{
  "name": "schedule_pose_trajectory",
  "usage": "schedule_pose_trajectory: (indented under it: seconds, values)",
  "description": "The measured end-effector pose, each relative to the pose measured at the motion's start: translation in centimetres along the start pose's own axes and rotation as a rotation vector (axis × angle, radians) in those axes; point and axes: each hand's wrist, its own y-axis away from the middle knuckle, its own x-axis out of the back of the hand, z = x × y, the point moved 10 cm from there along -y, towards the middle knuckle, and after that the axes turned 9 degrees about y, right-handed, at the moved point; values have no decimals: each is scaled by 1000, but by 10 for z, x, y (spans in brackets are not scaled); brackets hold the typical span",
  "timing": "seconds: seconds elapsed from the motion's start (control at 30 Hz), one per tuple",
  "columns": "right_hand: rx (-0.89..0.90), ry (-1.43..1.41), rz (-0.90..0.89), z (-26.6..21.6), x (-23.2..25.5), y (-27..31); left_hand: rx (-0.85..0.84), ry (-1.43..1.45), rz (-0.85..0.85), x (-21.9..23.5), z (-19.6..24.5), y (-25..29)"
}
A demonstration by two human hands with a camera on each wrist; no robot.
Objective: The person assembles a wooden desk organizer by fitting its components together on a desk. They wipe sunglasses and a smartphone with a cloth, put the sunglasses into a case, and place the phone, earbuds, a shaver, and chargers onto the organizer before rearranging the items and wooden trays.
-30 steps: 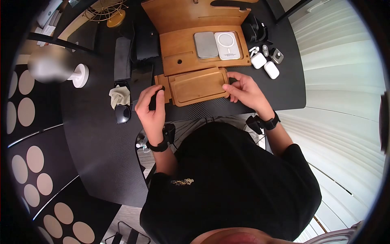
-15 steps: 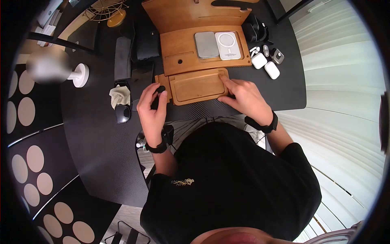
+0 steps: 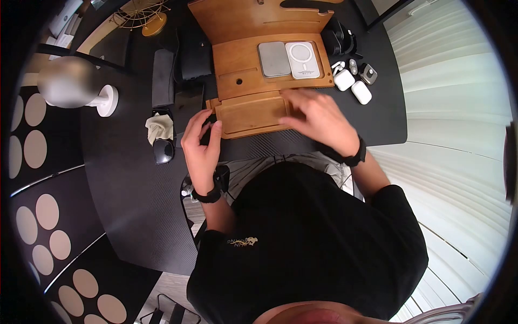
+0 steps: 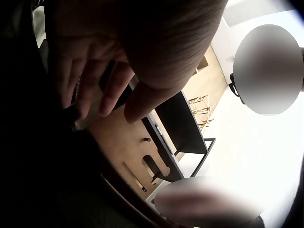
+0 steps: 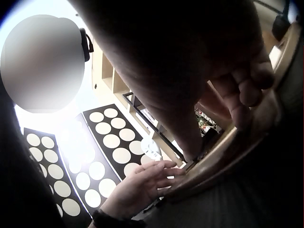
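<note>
A shallow wooden tray (image 3: 253, 114) lies in front of the larger wooden organizer (image 3: 240, 59), over a thin wooden piece at its left end. My right hand (image 3: 324, 121), slightly blurred, grips the tray's right end, fingers at the far edge and thumb at the near edge. At the tray's left end is my left hand (image 3: 200, 146), with a small black object (image 3: 212, 118) between its curved fingers and thumb; the fingers partly hide it. The left wrist view shows the left hand (image 4: 109, 71) with bent fingers. Curled fingers of the right hand (image 5: 242, 90) show in the right wrist view.
A grey pad (image 3: 274, 59) and a white charger (image 3: 303, 60) lie on the organizer. White cases (image 3: 361, 93) and small gadgets stand to the right. At left are a cloth (image 3: 159, 127), sunglasses (image 3: 163, 151), a dark case (image 3: 163, 78) and a white lamp base (image 3: 108, 100).
The tray has shifted left, toward my left hand. My right hand has moved left with it, its fingers now across the tray's right end. The left hand has barely moved.
</note>
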Motion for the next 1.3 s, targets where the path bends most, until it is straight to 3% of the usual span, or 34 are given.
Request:
schedule_pose_trajectory:
  seconds: [0.03,0.07,0.13,0.33,0.43,0.53,0.63,0.7,0.73,0.8,0.9,1.2,1.3]
  values:
    - [22,40,84,3,13,-5,0,1,0,1,0,0]
    - [-18,63,19,7,21,-16,-20,9,15,2,2,0]
    - [100,150,144,13,33,-33,-42,18,27,3,5,1]
    - [180,283,122,29,17,-87,-147,8,63,9,20,6]
    - [193,189,-24,34,-1,-103,-135,76,68,9,21,7]
    - [166,160,-60,32,3,-105,-121,128,43,3,20,5]
    - [228,75,75,11,30,-89,-155,155,-16,-12,25,3]
    - [243,-41,71,-12,42,-73,80,498,-51,-31,11,2]
    - [257,-159,70,-23,45,-64,94,545,-108,-42,10,0]
    - [322,-237,130,-45,48,-46,300,789,-218,-67,18,3]
    - [339,-284,205,-61,47,-28,391,982,-314,-93,16,10]
    - [204,-334,207,-46,39,-9,470,1014,-421,-114,-2,28]
    - [201,-420,180,-33,36,-3,494,971,-326,-112,-5,28]
